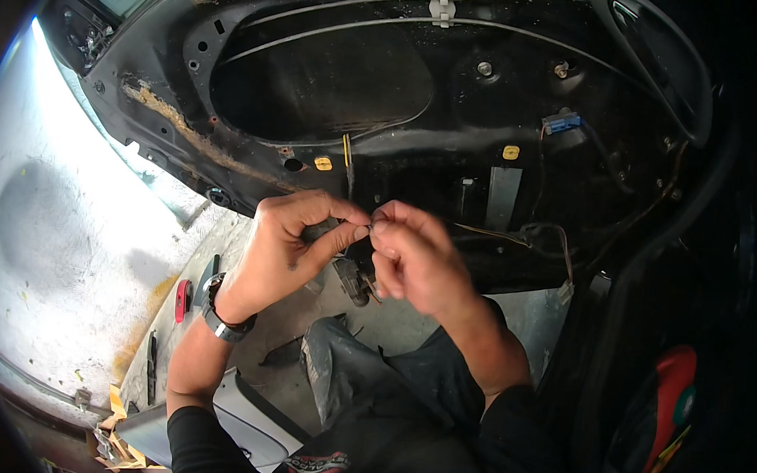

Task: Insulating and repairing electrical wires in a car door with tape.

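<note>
My left hand [287, 242], with a watch [226, 314] on its wrist, pinches thumb and forefinger together in front of a black car door shell [448, 164]. Against those fingertips, my right hand [423, 263] is closed in a pinch too and looks slightly blurred. Something tiny and dark shows between the fingertips, too small to name. Yellow wires [347, 152] come out of the door just above my hands, running into a dark sleeve whose lower end my fingers hide. Beneath my hands hangs a dark connector-like part [352, 281].
A blue connector [562, 122] and loose thin wires [495, 233] hang on the door's right side. Yellow clips [323, 164] sit in the panel. On the floor at left lie a red tool [183, 300] and a grey trim panel [251, 424]. A white car panel [54, 217] stands far left.
</note>
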